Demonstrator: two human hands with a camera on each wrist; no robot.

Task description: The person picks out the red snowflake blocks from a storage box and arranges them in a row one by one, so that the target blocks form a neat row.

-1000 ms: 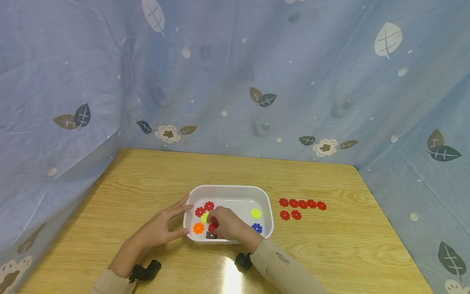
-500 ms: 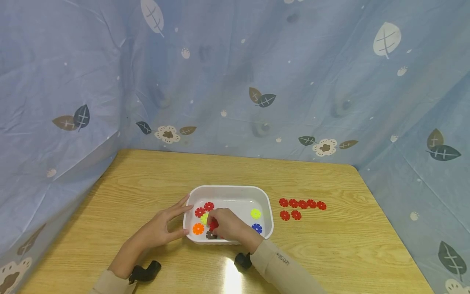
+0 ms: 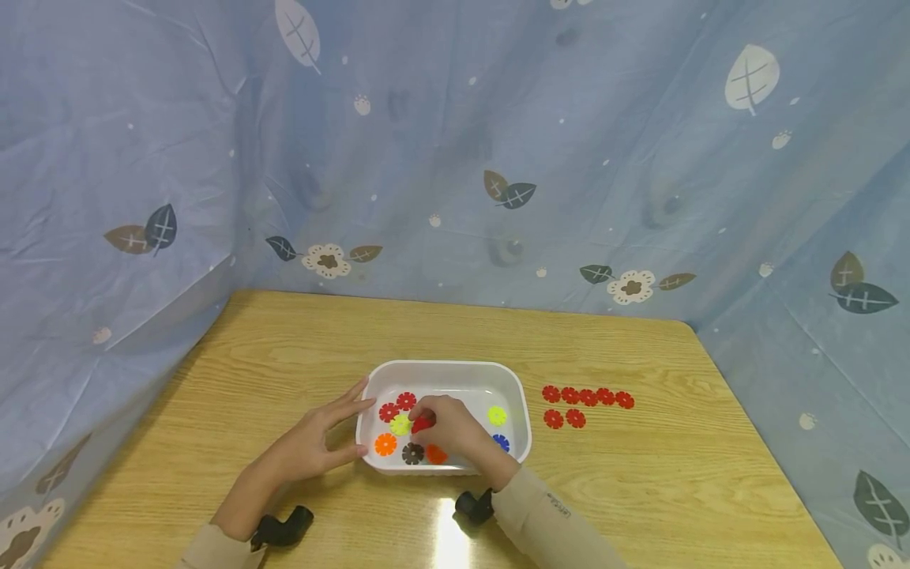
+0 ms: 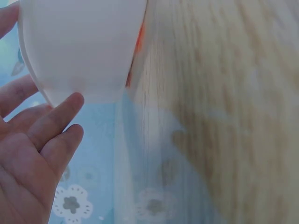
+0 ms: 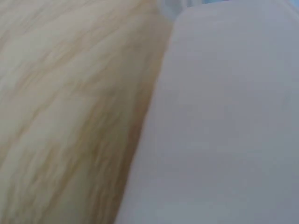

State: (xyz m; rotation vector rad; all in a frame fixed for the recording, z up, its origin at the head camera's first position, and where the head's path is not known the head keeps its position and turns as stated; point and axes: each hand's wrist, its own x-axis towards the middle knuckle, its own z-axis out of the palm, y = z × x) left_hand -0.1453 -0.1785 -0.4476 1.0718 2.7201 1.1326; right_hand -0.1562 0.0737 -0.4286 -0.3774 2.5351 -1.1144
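Observation:
My right hand (image 3: 455,427) is inside the white plastic tray (image 3: 526,427), its thumb and fingers pinching a red snowflake disc (image 3: 423,425). Part of that disc is hidden by the fingers. My left hand (image 3: 306,442) rests on the tray's left end with spread fingers, as the left wrist view shows from the outer wall. Near the right hand lie a yellow disc (image 3: 400,425), a dark grey disc (image 3: 412,454) and an orange-red disc (image 3: 436,454). Two red discs (image 3: 406,401) and an orange disc (image 3: 385,444) lie toward the left end.
At the tray's right end lie a yellow disc (image 3: 497,415) and a blue disc (image 3: 502,442), partly covered by the wrist. Several red discs (image 3: 588,397) form two rows on the wooden table (image 3: 675,458), right of the tray. A blue leaf-print curtain (image 3: 426,158) surrounds the table.
My right hand has risen slightly and shifted right with the red disc pinched, uncovering the dark grey and orange-red discs. The left hand has stayed at the tray's end.

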